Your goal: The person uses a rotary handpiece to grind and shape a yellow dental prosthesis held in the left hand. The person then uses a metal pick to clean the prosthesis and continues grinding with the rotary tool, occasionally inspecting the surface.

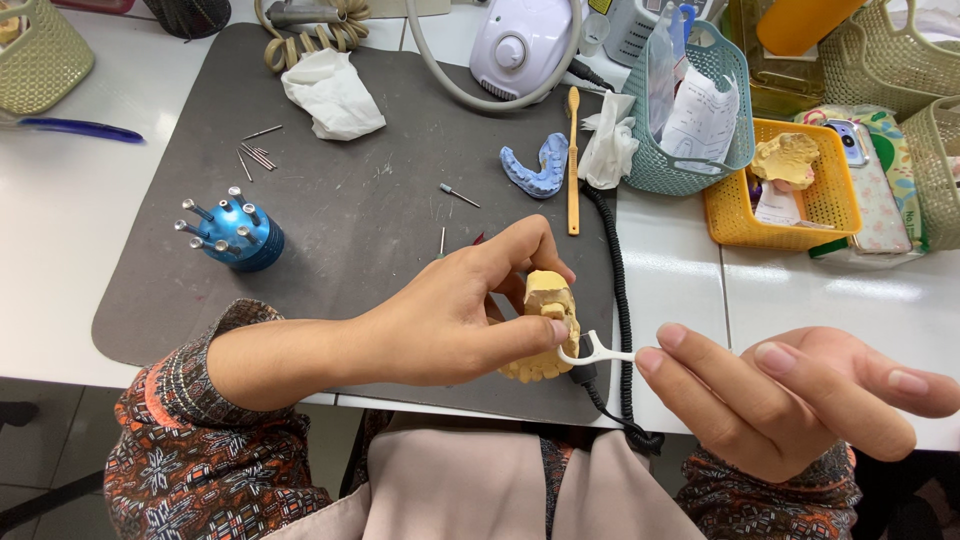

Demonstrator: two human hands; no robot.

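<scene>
Two hands, left hand (pixel 440 320) gripping one yellow dental cast (pixel 545 325), one white flosser (pixel 592 350)

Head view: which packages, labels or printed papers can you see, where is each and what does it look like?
Printed white paper: folded, standing in the teal basket, top right.
Clear plastic pouch: upright in that basket, left of the paper.
White slip: in the yellow basket, under a plaster cast.
No screens lit.

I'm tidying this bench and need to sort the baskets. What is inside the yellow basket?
In the yellow basket lies a pale yellow plaster dental cast on top, with a piece of white paper beneath it. Whatever lies under those two is covered and cannot be made out.
</scene>
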